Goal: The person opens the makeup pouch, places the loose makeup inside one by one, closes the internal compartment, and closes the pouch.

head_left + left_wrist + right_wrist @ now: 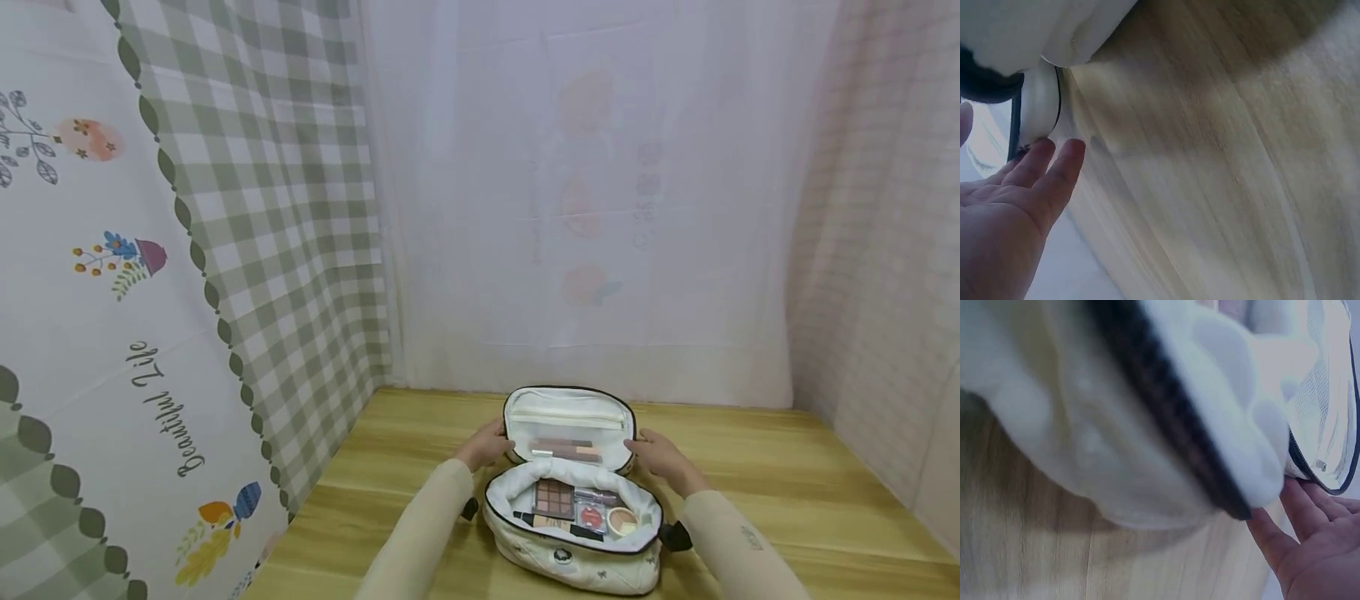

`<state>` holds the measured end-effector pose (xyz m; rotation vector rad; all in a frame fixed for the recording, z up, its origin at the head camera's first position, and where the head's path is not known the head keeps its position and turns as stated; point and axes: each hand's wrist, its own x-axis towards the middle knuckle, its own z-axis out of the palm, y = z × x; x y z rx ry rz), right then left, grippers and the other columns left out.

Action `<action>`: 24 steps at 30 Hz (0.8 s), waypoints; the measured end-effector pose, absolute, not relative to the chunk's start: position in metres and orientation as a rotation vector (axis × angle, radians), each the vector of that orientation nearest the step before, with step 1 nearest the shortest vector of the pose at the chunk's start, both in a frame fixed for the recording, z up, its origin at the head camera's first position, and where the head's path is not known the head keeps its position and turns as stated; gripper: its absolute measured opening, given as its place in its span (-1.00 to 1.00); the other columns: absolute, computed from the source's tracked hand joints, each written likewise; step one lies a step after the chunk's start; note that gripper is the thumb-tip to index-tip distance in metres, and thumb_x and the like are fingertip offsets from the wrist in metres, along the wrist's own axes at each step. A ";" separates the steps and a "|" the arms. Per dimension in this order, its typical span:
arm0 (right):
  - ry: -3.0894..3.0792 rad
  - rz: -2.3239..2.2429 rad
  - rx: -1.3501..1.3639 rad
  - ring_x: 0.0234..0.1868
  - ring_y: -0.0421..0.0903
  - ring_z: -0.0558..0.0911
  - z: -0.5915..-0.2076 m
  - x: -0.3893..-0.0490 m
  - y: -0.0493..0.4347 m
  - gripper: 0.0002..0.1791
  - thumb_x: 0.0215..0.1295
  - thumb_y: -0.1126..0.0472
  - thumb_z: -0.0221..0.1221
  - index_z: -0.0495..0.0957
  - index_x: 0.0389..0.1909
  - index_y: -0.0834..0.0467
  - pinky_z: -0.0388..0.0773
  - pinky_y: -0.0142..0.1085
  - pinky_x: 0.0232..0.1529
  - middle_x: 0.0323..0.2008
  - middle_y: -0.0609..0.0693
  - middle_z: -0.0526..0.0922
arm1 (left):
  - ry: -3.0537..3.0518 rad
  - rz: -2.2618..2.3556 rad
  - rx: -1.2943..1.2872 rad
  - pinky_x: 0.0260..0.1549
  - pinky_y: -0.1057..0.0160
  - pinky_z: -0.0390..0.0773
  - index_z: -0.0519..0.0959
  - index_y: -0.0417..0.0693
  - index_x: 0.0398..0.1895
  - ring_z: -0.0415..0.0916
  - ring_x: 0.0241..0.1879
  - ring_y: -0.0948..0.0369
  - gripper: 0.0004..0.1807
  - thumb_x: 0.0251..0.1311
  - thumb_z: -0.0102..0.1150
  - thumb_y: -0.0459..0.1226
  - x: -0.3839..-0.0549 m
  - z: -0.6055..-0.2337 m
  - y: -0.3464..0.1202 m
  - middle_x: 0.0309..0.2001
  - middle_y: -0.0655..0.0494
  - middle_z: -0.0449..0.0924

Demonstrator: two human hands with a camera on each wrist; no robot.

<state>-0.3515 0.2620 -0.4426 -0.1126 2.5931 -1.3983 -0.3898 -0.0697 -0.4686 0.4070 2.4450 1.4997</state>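
A white quilted makeup bag [573,567] with black zipper edging stands on the table, its lid [570,400] raised at the back. My left hand [483,444] holds the lid's left edge, fingers behind it in the left wrist view. At the lid's right edge, my right hand [663,458] grips the rim, its fingers [1304,512] against the outside. Inside the bag lie an eyeshadow palette [554,497], a round compact [622,522], a small case with a red centre [591,517] and a black-ended tube [551,522]. Slim tubes [566,450] show in the lid's mesh pocket.
The wood-grain table [420,433] runs back to a white cloth [480,208]. A green checked curtain [300,167] hangs on the left, and a pale curtain [885,250] on the right. Black tabs [676,537] stick out from the bag's sides.
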 end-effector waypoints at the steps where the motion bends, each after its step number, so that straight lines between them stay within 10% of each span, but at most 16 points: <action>1: 2.569 -1.436 -0.120 0.36 0.55 0.05 -0.443 -0.351 0.262 -0.19 0.57 0.09 -0.11 -0.22 0.39 0.66 0.12 0.29 0.30 0.37 0.65 -0.09 | 2.454 1.506 0.415 -0.59 0.20 0.27 0.14 -0.05 0.55 0.14 -0.65 0.24 -0.36 0.43 -0.04 -0.41 -0.390 -0.469 -0.070 0.38 -0.17 0.32; 9: 2.390 -1.689 -0.101 0.38 0.51 0.09 -0.443 -0.352 0.264 -0.20 0.57 0.19 -0.15 -0.42 0.46 0.52 0.11 0.24 0.34 0.40 0.64 -0.19 | 2.421 1.611 0.400 -0.03 -0.10 0.52 0.34 -0.34 0.31 0.47 0.09 -0.08 -0.52 0.34 0.07 -0.43 -0.388 -0.468 -0.076 0.19 -0.28 0.49; 15: 2.407 -1.604 -0.042 0.42 0.52 -0.12 -0.443 -0.353 0.268 -0.14 0.55 0.13 -0.12 -0.45 0.43 0.56 -0.01 0.26 0.36 0.41 0.62 -0.35 | 2.478 1.511 0.319 -0.06 -0.06 0.51 0.31 -0.39 0.33 0.48 -0.10 -0.07 -0.50 0.38 0.05 -0.36 -0.388 -0.463 -0.078 0.17 -0.31 0.47; 24: 2.295 -1.630 -0.088 0.41 0.54 -0.22 -0.458 -0.356 0.271 -0.14 0.56 0.18 -0.13 -0.52 0.38 0.60 -0.05 0.27 0.35 0.38 0.64 -0.45 | 2.272 1.600 0.399 0.26 -0.18 0.26 0.17 -0.29 0.48 0.21 0.32 -0.11 -0.47 0.47 -0.17 -0.42 -0.390 -0.468 -0.069 0.40 -0.28 0.23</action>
